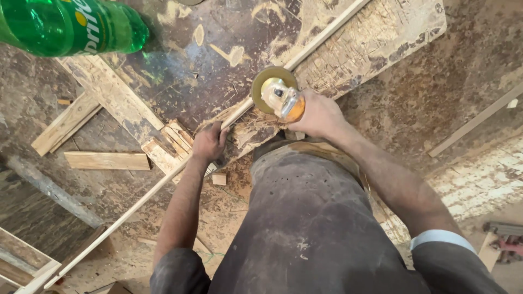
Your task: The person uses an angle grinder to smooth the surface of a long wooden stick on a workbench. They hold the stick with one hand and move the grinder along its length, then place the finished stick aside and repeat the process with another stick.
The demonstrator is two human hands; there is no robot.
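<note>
Seen from above, a person in dusty dark trousers stands over a worn, stained wooden surface (381, 103) scattered with sawdust and offcuts.

The right hand (318, 114) is wrapped tight around the body of an angle grinder (283, 100), a grip fully closed on the tool. The grinder's round disc (271, 79) sits at the far end of the tool, at or just above a long thin wooden strip (163, 182); whether the disc touches the wood cannot be told.

The strip runs diagonally across the whole view, from the lower left corner up to the top right. The left hand (210, 142) presses down on it, fingers curled over its edge, holding it against the surface just to the left of the grinder. The two hands are near each other, with the strip passing under both.

Under the strip, near the hands, lies a chipped, ragged board (370, 41) with pale splintered edges. To the left are several loose wood blocks (106, 160), lying flat and well apart from the hands. A small wood cube (219, 178) rests just below the left hand.

A green plastic bottle (65, 24) lies on its side in the top left corner, far from the work. Another pale strip (474, 122) lies at the right edge.
</note>
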